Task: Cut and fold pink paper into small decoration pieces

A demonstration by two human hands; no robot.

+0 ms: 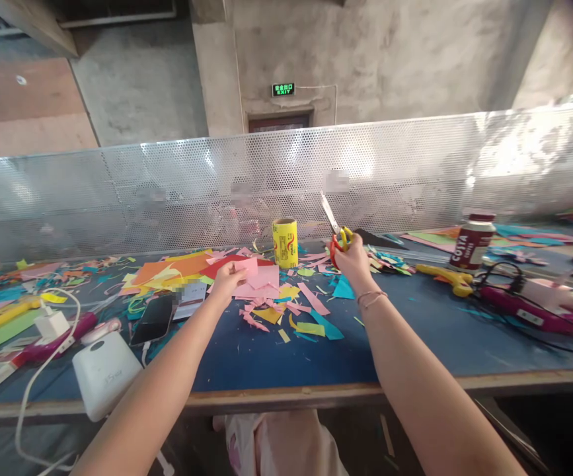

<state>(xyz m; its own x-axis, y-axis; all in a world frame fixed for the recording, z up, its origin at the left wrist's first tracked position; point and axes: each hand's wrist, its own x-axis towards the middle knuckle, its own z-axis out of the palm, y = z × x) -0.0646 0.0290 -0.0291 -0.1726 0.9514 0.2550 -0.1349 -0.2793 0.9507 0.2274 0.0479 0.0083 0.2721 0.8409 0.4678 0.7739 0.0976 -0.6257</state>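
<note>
Between the fingers of my left hand (pixel 229 281) is a small piece of pink paper (pixel 247 267), held over a heap of coloured paper. My right hand (pixel 353 258) grips scissors (pixel 334 228) with red and yellow handles, blades pointing up and away; the blades look closed or nearly so. A yellow cardboard tube (pixel 285 243) stands upright between my hands, further back. Below it lie pink paper sheets (pixel 266 277) and cut scraps. Yellow, orange and red sheets (pixel 172 268) spread left of my left hand.
A phone (pixel 152 320) and white power bank (pixel 105 370) lie left, with a white cable. At right are a brown COSTA bottle (pixel 472 244), a yellow-handled tool (pixel 447 279) and a magenta glue gun (pixel 531 311) with a black cord. A perforated metal screen (pixel 167 192) closes the back.
</note>
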